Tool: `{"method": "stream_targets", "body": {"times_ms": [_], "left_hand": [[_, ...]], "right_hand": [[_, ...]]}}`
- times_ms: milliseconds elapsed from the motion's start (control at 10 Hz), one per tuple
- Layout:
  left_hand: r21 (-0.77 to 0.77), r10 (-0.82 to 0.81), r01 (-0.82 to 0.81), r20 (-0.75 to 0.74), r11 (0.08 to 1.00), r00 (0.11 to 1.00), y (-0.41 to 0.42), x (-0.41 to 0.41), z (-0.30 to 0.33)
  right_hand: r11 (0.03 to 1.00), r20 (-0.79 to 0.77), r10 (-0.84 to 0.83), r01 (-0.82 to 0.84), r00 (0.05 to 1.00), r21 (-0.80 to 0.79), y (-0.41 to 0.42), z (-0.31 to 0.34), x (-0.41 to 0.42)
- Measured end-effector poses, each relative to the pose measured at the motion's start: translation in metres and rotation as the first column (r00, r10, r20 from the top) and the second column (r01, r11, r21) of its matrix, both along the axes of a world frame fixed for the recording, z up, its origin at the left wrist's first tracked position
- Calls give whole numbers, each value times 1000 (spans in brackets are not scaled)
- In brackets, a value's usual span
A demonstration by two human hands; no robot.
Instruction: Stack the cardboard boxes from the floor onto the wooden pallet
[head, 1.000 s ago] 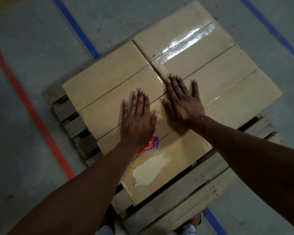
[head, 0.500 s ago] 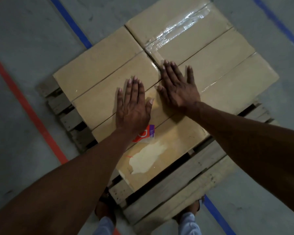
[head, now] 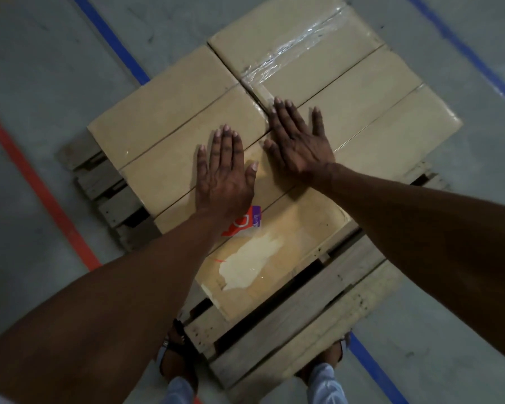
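Both the left hand [head: 223,173] and right hand [head: 299,141] lay flat, fingers straight, grasping nothing, pressing the cardboard boxes [head: 362,112] level and snug on the wooden pallet [head: 303,325].

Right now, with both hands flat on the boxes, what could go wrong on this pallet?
1. The boxes sit toward the far side and cover the pallet edges there, so a harder push from the left hand or right hand might slide them into overhang.
2. The feet stand against the pallet; tripping seems possible.
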State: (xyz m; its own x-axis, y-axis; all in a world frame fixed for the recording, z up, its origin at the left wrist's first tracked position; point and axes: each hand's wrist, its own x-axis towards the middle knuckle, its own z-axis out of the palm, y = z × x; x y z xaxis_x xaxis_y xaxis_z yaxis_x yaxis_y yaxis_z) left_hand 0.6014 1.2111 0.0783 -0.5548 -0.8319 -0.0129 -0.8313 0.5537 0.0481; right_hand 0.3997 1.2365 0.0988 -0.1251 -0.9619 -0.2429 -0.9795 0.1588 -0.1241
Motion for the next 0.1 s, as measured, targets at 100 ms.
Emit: {"method": "stream_targets", "body": {"times_ms": [100], "left_hand": [[215, -19, 9, 44, 977, 999, 5, 4, 19]], "right_hand": [[995, 122, -79, 87, 989, -57, 27, 10, 15]]}}
